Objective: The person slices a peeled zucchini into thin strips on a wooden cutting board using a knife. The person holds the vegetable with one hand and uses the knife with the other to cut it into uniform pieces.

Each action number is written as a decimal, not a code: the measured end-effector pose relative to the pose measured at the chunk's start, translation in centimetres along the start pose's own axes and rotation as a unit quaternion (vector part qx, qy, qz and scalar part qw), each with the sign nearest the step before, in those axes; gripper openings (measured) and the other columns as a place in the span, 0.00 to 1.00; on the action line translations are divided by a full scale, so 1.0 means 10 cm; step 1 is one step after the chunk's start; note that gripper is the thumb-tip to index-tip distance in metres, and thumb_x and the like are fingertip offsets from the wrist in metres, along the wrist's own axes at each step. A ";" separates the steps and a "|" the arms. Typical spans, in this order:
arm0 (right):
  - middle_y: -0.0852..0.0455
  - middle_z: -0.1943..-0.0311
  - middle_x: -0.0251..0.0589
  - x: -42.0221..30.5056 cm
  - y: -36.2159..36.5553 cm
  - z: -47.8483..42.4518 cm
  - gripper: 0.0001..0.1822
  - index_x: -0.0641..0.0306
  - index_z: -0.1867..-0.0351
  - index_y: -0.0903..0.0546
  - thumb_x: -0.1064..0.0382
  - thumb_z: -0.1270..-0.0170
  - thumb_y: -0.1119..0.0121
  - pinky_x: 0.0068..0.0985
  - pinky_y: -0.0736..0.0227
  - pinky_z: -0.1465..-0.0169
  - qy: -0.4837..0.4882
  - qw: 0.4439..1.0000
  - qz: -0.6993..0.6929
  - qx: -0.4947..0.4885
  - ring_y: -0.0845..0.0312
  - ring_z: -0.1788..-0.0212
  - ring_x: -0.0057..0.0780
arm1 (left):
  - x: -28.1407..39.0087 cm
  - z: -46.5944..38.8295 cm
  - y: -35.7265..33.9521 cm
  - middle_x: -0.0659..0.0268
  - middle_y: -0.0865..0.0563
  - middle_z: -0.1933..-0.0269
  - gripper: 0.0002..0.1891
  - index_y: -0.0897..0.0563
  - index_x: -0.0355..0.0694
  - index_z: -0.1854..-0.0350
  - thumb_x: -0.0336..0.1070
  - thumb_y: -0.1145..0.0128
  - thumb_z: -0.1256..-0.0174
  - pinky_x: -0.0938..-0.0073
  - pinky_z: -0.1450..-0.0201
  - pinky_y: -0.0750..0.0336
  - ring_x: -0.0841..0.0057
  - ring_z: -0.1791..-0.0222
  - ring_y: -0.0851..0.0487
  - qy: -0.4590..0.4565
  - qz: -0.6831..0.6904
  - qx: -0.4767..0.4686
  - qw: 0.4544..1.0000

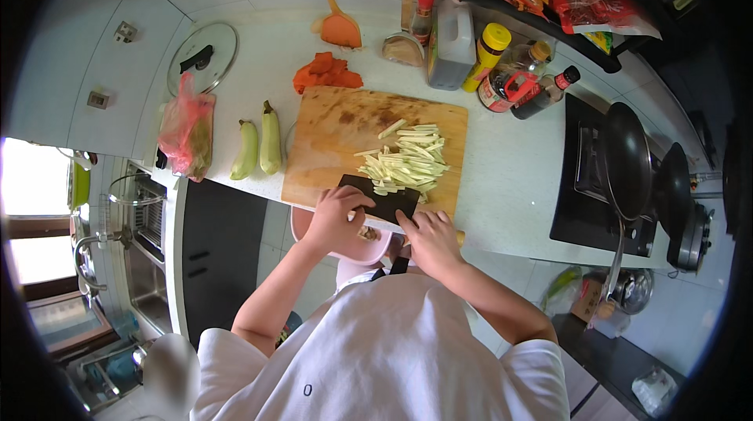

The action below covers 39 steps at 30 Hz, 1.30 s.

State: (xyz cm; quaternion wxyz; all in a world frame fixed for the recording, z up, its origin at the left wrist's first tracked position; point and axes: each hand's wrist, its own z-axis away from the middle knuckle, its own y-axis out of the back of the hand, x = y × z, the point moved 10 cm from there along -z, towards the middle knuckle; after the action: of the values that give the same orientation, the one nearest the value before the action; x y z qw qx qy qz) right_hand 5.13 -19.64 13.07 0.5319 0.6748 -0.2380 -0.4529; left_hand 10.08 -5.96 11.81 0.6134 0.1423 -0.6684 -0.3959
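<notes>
A dark-bladed cleaver [381,197] lies across the near part of the wooden cutting board [329,133]. My right hand [434,241] grips it at the handle end, with the index finger against the blade. Curled at the blade's left end is my left hand [336,218]; whether its fingers pinch anything is hard to see. Just beyond the blade, a heap of pale green squash strips [412,156] covers the board's right half. Two whole pale green squashes [259,144] lie left of the board.
Below the counter's front edge is a pink bin [367,251] with scraps. An orange cloth [327,72] touches the board's far edge. A plastic bag [188,133] and glass lid [203,56] lie left. Bottles [509,77] stand back right, near a wok [626,162] on the stove.
</notes>
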 end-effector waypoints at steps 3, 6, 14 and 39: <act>0.22 0.68 0.39 -0.01 0.06 0.02 0.31 0.63 0.45 0.21 0.64 0.56 0.34 0.31 0.35 0.52 0.008 1.000 0.000 0.003 0.26 0.60 0.35 | 0.02 -0.07 -0.27 0.63 0.20 0.51 0.15 0.17 0.47 0.53 0.31 0.45 0.44 0.59 0.40 0.36 0.63 0.45 0.25 -0.003 -0.018 -0.059 0.998; 0.23 0.69 0.39 -0.03 0.14 0.03 0.28 0.60 0.46 0.20 0.64 0.53 0.36 0.31 0.35 0.54 0.013 1.000 0.009 0.009 0.26 0.62 0.35 | 0.00 -0.26 -0.42 0.62 0.23 0.46 0.19 0.20 0.49 0.47 0.32 0.47 0.44 0.58 0.38 0.37 0.63 0.40 0.29 0.001 -0.024 -0.086 0.996; 0.22 0.70 0.38 -0.05 0.16 0.04 0.27 0.59 0.45 0.20 0.67 0.53 0.37 0.31 0.35 0.54 0.015 1.000 0.002 -0.008 0.25 0.63 0.36 | -0.20 -0.45 -0.34 0.60 0.17 0.56 0.15 0.16 0.45 0.55 0.29 0.49 0.43 0.60 0.42 0.33 0.59 0.48 0.22 0.029 0.044 0.025 0.998; 0.18 0.73 0.41 -0.33 -0.79 -0.24 0.21 0.66 0.42 0.24 0.65 0.38 0.40 0.25 0.30 0.70 -0.299 0.846 -0.441 0.012 0.26 0.77 0.24 | -2.61 0.08 0.87 0.51 0.31 0.36 0.40 0.39 0.45 0.30 0.42 0.36 0.48 0.56 0.39 0.30 0.51 0.37 0.31 0.397 -0.016 0.239 0.886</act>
State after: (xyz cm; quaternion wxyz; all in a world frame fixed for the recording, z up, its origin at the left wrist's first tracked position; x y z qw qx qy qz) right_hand 4.41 -13.24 6.90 0.1712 0.5466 -0.0678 -0.8169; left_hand 17.36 17.62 -0.49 0.7685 0.4407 -0.4408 -0.1443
